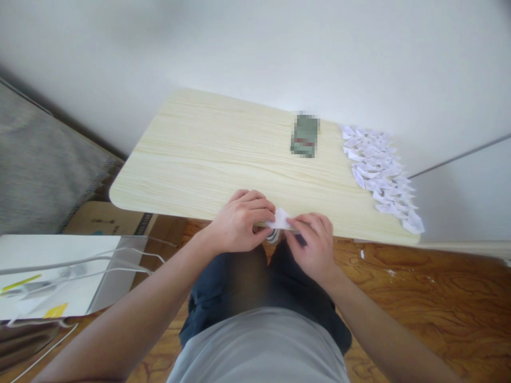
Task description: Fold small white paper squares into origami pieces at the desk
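A small white piece of folded paper, roughly triangular, is at the front edge of the pale wooden table. My left hand pinches its left side, thumb below and fingers curled on top. On the other side, my right hand grips the right corner between thumb and fingers. Parts of the paper are hidden under my fingertips. Along the table's right end lie many small folded white paper pieces in close rows, with pointed tips.
A blurred-out green rectangular item lies toward the table's back. The wall rises behind. To the left stand a cardboard box and a white surface with cables. Paper scraps dot the wooden floor.
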### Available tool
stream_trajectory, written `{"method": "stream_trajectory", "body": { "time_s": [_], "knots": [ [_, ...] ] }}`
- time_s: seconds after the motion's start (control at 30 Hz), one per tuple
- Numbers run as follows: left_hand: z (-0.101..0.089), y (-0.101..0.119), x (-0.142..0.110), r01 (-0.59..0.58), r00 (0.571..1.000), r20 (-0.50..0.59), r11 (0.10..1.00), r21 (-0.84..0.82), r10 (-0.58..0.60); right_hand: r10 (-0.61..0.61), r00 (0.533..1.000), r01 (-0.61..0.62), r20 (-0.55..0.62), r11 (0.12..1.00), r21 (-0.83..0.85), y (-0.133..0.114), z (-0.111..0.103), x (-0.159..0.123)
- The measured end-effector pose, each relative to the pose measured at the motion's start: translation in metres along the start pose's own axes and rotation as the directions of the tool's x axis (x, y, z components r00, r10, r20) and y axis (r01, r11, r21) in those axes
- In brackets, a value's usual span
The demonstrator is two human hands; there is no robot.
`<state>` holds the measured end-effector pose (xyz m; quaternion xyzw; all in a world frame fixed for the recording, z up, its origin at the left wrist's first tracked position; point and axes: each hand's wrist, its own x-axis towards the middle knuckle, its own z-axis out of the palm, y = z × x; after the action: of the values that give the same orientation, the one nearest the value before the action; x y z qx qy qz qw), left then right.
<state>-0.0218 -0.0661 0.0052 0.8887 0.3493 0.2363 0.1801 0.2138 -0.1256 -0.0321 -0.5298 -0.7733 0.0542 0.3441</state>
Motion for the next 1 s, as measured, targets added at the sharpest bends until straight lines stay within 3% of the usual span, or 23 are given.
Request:
{"method": "stream_trajectory", "body": {
  "time_s": [1.0],
  "knots": [
    [0.002, 0.001, -0.002, 0.026, 0.999, -0.022, 1.000, -0.003, -0.026, 0.026, 0.995, -0.032, 0.096, 0.998, 0.060, -0.003, -0.012, 0.014]
  ]
}}
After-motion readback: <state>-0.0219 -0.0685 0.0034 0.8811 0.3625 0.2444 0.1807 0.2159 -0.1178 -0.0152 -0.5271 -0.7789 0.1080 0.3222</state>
